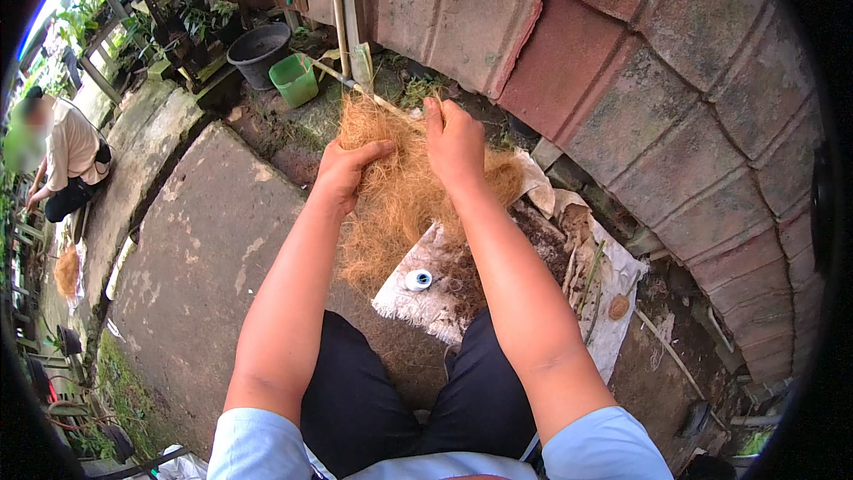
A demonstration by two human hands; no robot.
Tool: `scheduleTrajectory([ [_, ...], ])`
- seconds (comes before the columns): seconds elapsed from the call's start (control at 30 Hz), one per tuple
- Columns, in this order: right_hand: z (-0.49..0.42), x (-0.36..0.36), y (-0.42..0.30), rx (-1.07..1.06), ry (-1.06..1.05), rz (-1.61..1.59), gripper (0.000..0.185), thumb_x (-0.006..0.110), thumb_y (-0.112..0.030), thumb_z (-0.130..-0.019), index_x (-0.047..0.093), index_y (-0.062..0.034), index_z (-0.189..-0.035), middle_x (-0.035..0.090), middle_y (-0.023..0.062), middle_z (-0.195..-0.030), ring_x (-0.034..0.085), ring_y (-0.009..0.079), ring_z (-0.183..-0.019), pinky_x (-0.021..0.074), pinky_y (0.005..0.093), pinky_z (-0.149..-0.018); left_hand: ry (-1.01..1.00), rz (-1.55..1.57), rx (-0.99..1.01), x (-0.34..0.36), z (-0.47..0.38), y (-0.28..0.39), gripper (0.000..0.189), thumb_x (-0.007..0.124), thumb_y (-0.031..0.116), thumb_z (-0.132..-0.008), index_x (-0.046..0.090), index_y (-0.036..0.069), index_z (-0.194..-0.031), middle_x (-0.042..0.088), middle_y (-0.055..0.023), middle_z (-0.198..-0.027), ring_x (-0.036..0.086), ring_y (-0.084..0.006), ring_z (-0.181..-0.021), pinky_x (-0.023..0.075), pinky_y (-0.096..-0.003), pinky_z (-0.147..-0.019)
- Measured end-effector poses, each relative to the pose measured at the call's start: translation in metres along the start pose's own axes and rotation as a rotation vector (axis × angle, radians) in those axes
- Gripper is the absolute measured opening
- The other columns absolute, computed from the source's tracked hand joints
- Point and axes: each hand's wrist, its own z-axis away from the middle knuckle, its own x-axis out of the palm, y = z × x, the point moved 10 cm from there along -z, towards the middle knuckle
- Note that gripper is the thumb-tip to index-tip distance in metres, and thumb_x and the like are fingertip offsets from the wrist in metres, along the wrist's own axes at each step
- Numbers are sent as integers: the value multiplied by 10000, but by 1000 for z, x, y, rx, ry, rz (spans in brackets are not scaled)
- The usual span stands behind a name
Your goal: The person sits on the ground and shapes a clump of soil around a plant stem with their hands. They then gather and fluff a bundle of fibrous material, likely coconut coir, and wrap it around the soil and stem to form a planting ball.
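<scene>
A loose mass of brown coconut fibre (400, 193) hangs and spreads between my hands. My left hand (350, 170) grips its left side, thumb laid across the strands. My right hand (456, 140) is closed at the upper right, fingertips pinching some strands. Below, a white woven sack (406, 307) lies on the ground with dark soil (540, 240) on it. A white thread spool (418, 280) with a blue core stands on the sack's near corner. Over on the right part of the sack sits a small round fibre piece (618, 307), beside green stalks (593, 280).
Stacked roof tiles (666, 113) line the right side. A green plastic container (294, 80) and a black pot (258, 53) stand beyond my hands, near a water pipe (340, 13). At the left another person (76, 147) crouches near a fibre heap (66, 271). Concrete slabs (206, 247) cover the ground.
</scene>
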Motion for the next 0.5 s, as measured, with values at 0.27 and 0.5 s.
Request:
scheduleTrajectory([
  [0.27, -1, -4, 4, 1, 44, -34, 455, 600, -322, -1046, 536, 32, -767, 557, 278, -683, 564, 492, -650, 416, 504, -573, -3, -49, 22, -13, -1, 10, 369, 803, 3, -807, 644, -13, -1140, 739, -108, -1034, 736, -216, -872, 621, -368, -783],
  [0.5, -6, -12, 12, -10, 49, 52, 427, 588, -301, -1048, 558, 26, -775, 594, 287, -700, 611, 500, -692, 446, 533, -593, -11, -69, 33, -15, 5, 18, 382, 807, 10, -799, 640, -30, -1140, 736, -111, -1027, 734, -213, -855, 624, -371, -756],
])
